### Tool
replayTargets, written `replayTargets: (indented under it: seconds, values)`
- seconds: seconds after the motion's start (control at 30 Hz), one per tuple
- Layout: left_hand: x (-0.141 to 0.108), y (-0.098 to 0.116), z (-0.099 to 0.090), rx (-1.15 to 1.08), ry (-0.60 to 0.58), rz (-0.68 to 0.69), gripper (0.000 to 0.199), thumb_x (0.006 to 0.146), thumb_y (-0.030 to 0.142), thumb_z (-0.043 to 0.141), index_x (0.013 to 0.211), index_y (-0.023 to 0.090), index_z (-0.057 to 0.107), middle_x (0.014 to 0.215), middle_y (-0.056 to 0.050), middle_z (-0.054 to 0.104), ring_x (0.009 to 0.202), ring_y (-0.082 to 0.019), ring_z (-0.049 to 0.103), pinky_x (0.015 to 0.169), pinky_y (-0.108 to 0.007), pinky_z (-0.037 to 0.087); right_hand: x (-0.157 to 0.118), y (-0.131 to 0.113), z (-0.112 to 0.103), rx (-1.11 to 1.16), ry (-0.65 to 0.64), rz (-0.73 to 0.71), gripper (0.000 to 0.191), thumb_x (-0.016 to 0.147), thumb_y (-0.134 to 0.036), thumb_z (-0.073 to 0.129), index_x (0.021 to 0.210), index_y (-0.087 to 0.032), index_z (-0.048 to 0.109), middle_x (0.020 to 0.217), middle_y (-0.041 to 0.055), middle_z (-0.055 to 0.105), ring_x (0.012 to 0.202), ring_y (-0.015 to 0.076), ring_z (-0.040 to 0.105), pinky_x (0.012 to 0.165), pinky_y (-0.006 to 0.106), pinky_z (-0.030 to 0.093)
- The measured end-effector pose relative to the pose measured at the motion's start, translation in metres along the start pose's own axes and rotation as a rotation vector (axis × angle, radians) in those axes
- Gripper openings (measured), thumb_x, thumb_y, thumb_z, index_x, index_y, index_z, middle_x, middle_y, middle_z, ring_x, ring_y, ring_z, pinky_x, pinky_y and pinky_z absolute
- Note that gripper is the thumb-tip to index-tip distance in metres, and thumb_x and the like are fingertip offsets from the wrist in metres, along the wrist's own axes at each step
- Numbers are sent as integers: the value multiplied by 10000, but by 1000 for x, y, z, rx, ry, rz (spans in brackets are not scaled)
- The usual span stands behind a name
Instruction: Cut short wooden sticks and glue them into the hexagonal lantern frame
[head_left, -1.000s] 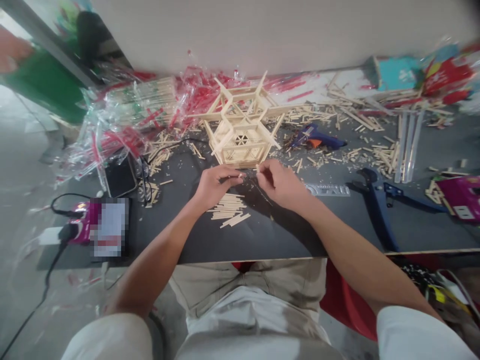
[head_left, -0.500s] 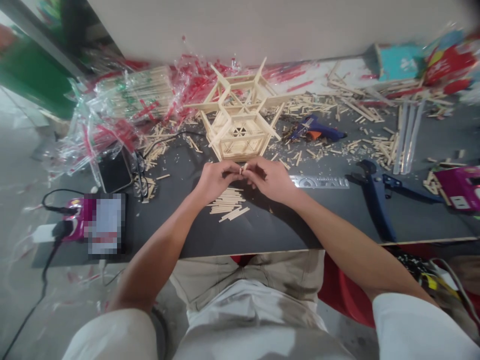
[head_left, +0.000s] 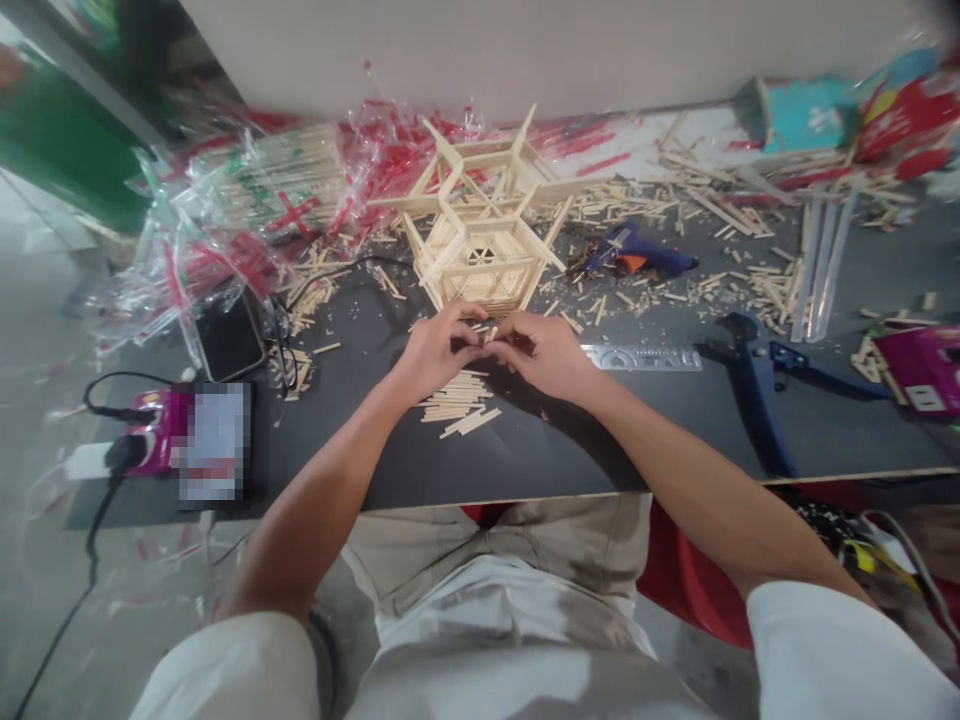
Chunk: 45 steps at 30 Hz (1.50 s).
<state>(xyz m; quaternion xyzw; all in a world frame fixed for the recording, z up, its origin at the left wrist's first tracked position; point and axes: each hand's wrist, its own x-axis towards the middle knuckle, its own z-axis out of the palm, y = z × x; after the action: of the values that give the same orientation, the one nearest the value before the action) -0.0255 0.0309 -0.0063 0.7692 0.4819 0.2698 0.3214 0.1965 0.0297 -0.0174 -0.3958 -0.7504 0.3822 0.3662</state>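
Pinched in the fingertips of my right hand (head_left: 547, 355) is a short wooden stick (head_left: 491, 335), mostly covered by the fingers. My left hand (head_left: 435, 350) is close beside it, index finger raised away from the thumb. Its thumb tip comes near the right fingertips; whether they touch I cannot tell. Below the left hand lies a small pile of cut wooden sticks (head_left: 456, 398). Just beyond both hands stands a six-sided openwork wooden frame (head_left: 484, 268) built of sticks, with pointed pieces jutting out around its top.
A clear ruler (head_left: 645, 358) and blue-handled cutters (head_left: 761, 390) lie to the right. Behind them is a blue glue gun (head_left: 645, 252) among stick scraps. Plastic wrapping (head_left: 217, 240), a dark phone (head_left: 229, 337) and a purple power strip (head_left: 155, 430) occupy the left.
My left index finger has lifted away from the thumb and the right fingertips. My right hand keeps its pinch in nearly the same place. The view has shifted slightly.
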Motion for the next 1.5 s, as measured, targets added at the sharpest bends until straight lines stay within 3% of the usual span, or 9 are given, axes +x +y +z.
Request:
replayTargets:
  seconds: [0.27,0.47,0.63,0.73,0.8,0.97,1.1,1.3,1.5]
  values:
    - [1,1,-2,32,-16,-1,351,949,206,853,1224,213,633,846,21,822,904,-194,822,964,-332,567,-1,-1,4,64,-10,71,331,974,-509,725,827,-222,649,664,-1,666,607,165,613,655,315,464]
    - [2,2,-3,3,-10,-43,336,938,270,864,1199,211,660,830,18,822,891,-212,819,1086,-419,536,3,-3,4,-25,37,-28,255,951,-395,718,788,-220,630,750,16,670,683,160,559,693,313,426]
    - [1,0,-3,-190,-43,-54,258,911,293,862,1091,201,700,864,-13,828,926,-222,828,979,-362,602,4,-5,2,13,38,7,276,937,-426,713,780,-219,622,741,13,658,677,154,546,697,316,438]
    - [1,2,-2,-348,-76,-64,289,947,438,828,1011,174,729,930,-64,835,917,-224,821,867,-327,638,4,-8,0,178,58,120,400,907,-554,780,774,-221,604,718,10,659,659,155,576,667,314,463]
    - [1,7,0,-442,-123,-66,475,987,629,746,956,155,733,920,-97,829,871,-220,814,812,-324,655,3,-12,-1,337,54,183,521,860,-675,833,772,-226,583,691,0,643,637,155,593,645,314,487]
    - [-3,22,4,-739,-258,-168,739,903,879,687,944,142,706,881,-145,830,808,-239,832,721,-319,676,0,-16,-2,613,16,240,653,795,-793,869,749,-232,540,587,-51,520,517,97,467,520,270,414]
    - [-7,31,8,-834,-332,-266,700,863,828,786,955,137,715,869,-145,836,790,-236,836,710,-303,678,-1,-13,-2,675,14,303,647,739,-745,937,733,-213,569,588,-54,542,500,70,426,475,240,346]
    - [-8,37,9,-844,-334,-390,471,998,585,798,937,127,701,807,-115,817,669,-191,802,600,-262,646,-4,-14,1,778,-41,351,628,736,-723,951,770,-213,585,634,-34,625,512,102,570,488,247,408]
    - [-9,40,6,-768,-327,-436,380,1064,463,743,872,140,685,786,-100,810,639,-175,794,610,-258,658,-3,-14,1,675,-11,351,633,718,-722,951,735,-207,584,624,-25,630,520,74,471,496,239,345]
